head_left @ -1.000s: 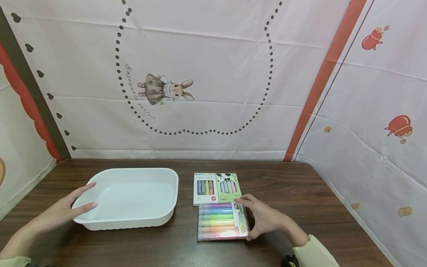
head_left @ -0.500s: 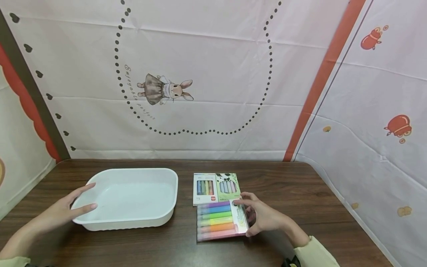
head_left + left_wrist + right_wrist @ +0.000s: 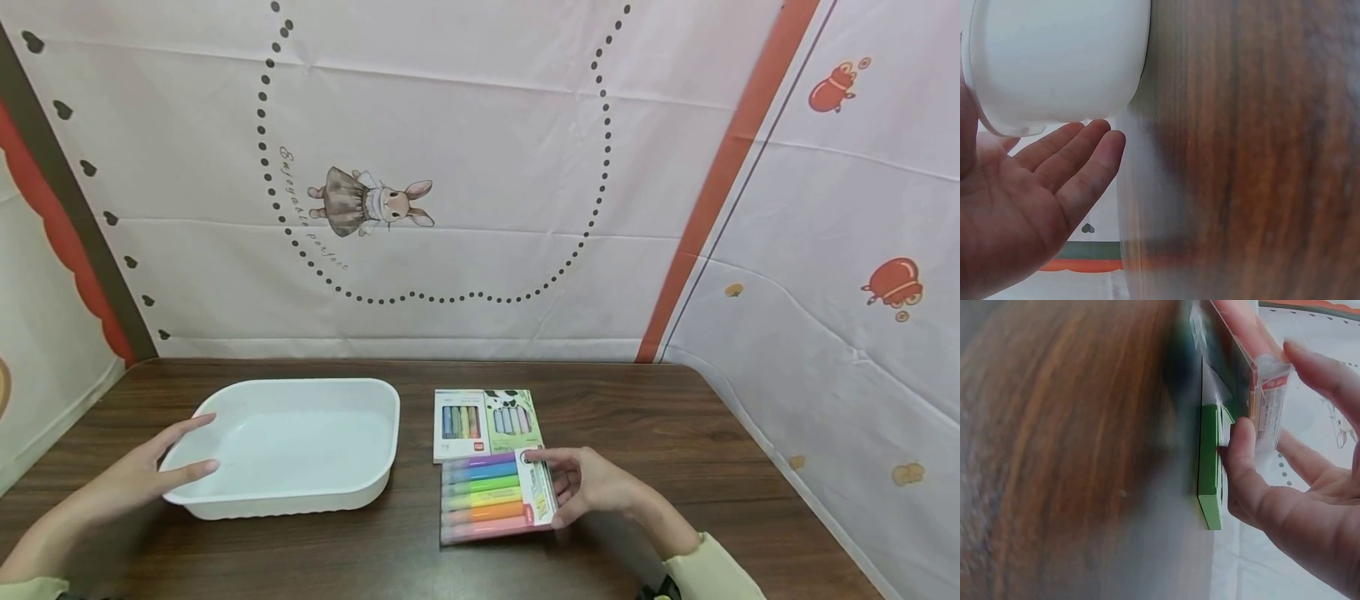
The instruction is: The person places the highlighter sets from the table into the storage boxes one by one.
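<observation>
White plastic forms the shallow rectangular tray (image 3: 292,446) at the left of the dark wood-grain counter (image 3: 420,558). The left hand (image 3: 138,475) rests against the tray's left wall, fingers (image 3: 1079,156) straight and relaxed, gripping nothing; the left wrist view shows the fingertips beside the rounded corner of the tray. Its position matches that of a second ago.

To the right of the tray, near the middle of the counter, lie two small flat boxes side by side and touching: a white marker box (image 3: 460,423) and a green marker box (image 3: 513,415).

Just in front of them sits the clear plastic pack of pastel highlighters (image 3: 495,497). The right hand (image 3: 592,487) grips the right end of this pack, thumb under the near edge and fingers (image 3: 1322,369) curled over the far edge. Compared with a second ago, the right end of the pack has risen: it was lying flat on the counter and now stands tilted, with the left end low. The right wrist view confirms the pack is pinched between thumb and fingers, clear of the green box beside it.

Judgement: the lift has begun but is not complete, and the grip at one end only leaves the pack free to pivot.

A printed fabric backdrop (image 3: 465,167) with a rabbit figure closes the rear.
</observation>
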Tool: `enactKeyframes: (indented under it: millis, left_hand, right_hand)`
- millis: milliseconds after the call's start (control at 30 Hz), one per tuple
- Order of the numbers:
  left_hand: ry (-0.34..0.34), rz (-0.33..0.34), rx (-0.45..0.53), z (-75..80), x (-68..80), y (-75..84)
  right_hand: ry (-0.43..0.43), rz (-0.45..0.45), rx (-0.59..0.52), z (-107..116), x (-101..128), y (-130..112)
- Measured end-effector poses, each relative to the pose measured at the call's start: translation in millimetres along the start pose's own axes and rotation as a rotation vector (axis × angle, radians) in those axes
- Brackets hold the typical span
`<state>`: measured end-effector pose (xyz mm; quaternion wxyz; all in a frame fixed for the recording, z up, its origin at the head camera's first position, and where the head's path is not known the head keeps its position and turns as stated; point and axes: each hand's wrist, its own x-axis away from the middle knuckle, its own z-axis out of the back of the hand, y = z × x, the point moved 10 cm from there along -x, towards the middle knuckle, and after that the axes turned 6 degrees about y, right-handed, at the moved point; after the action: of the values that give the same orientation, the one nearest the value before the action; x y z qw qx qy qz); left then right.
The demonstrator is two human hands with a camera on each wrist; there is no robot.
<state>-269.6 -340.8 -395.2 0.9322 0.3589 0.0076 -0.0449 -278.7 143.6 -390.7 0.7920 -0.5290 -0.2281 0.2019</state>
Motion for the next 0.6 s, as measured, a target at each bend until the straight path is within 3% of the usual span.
enactKeyframes:
  millis: [333, 600]
  left_hand:
    - [0.021, -0.033, -0.014, 1.5, -0.3, 2.8]
    - [0.008, -0.016, -0.014, 0.5, -0.2, 0.2]
  right_hand:
    - [-0.054, -0.053, -0.253, -7, 2, 8]
    - [-0.036, -0.070, -0.302, -7, 2, 10]
